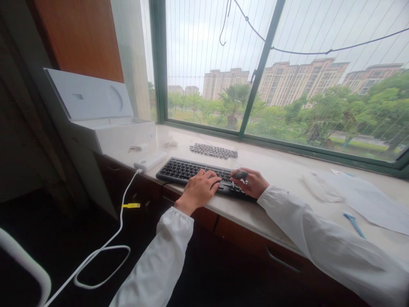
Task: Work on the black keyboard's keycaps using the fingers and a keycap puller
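Observation:
A black keyboard [179, 168] lies along the front edge of the white counter. My left hand [200, 187] rests on its front middle, fingers stretched out over the keys and holding nothing. Over the keyboard's right part, my right hand [251, 182] grips a small dark rounded tool [239, 175] between thumb and fingers; its exact kind does not show. Light spots are visible among the keys beneath that hand. Behind the keyboard, grey keycaps [214, 150] are laid out in rows on the counter.
Left of the keyboard stand a white power strip [150, 161] with a white cord [123, 213] and an open white box [124, 134]. Papers [373, 200], a clear plastic bag [321, 187] and a blue tool [354, 225] lie at right. A window borders the counter's back.

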A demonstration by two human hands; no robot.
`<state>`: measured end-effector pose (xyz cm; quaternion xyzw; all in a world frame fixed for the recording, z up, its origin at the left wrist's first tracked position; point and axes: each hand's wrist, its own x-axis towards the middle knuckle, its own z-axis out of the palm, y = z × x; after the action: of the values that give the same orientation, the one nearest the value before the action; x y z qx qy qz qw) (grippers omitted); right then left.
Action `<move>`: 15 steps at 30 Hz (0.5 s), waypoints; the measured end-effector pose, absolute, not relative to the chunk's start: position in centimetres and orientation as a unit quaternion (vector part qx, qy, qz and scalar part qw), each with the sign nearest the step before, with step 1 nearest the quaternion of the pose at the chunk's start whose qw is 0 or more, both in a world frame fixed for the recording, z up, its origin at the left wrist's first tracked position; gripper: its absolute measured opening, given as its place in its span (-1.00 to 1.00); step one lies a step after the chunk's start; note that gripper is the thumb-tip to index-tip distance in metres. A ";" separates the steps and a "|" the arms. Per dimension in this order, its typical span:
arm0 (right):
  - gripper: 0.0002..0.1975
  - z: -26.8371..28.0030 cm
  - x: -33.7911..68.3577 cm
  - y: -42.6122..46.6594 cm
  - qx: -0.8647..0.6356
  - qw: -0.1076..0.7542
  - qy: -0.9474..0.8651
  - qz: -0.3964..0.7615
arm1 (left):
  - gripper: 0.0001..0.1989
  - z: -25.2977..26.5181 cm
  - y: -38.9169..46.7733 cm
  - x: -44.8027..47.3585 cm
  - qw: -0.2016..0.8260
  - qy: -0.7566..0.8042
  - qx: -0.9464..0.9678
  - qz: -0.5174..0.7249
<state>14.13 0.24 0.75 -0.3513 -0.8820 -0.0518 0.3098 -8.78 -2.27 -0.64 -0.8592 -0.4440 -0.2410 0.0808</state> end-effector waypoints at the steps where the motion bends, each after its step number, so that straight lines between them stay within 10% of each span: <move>1: -0.72 0.8 14.2 0.3 -0.353 0.317 -0.879 -0.049 | -0.67 -0.7 -2.2 -8.8 0.080 -0.443 -0.859 -0.244; 15: -0.66 2.3 15.6 1.0 -0.350 0.249 -0.898 0.091 | -0.66 -0.9 -2.0 -8.8 0.072 -0.437 -0.856 -0.266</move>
<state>15.58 1.01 2.28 -0.3505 -0.8984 0.0911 0.2486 -8.83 -2.02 -0.93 -0.8563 -0.4369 -0.2658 0.0723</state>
